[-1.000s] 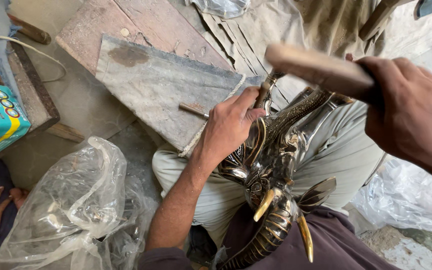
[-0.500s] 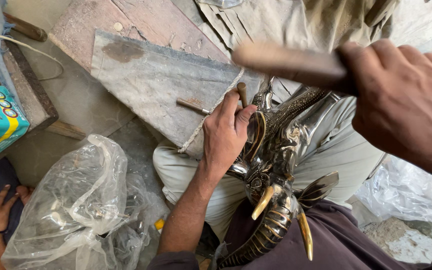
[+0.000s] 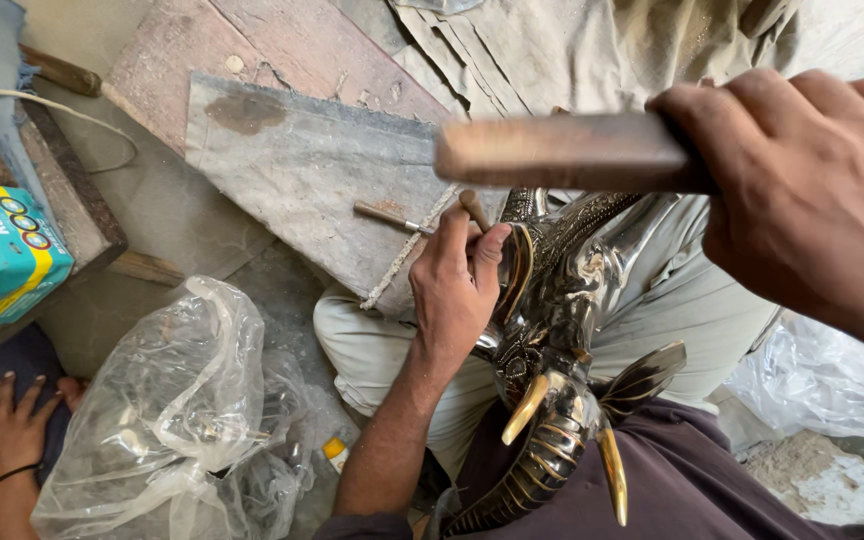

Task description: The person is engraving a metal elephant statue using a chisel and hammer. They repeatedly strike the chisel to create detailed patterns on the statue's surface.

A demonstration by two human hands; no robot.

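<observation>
A dark polished metal elephant figure [image 3: 562, 330] with gold tusks lies across my lap. My left hand [image 3: 457, 285] is closed around a small punch tool [image 3: 474, 208] whose tip rests on the figure's upper part. My right hand [image 3: 817, 195] is raised close to the camera, gripping the wooden handle of a hammer [image 3: 562, 152] that stretches left above the figure. The hammer's head is hidden behind my hand.
A grey stone slab [image 3: 302, 175] lies in front of my knees with a small chisel [image 3: 387, 215] on it. A crumpled clear plastic bag [image 3: 172, 400] sits at the lower left. Another person's hand [image 3: 12, 430] rests beside it. A teal box [image 3: 2, 255] stands at the left edge.
My right hand has lifted the hammer higher and nearer the camera. My left hand slid slightly left on the figure, still holding the punch upright.
</observation>
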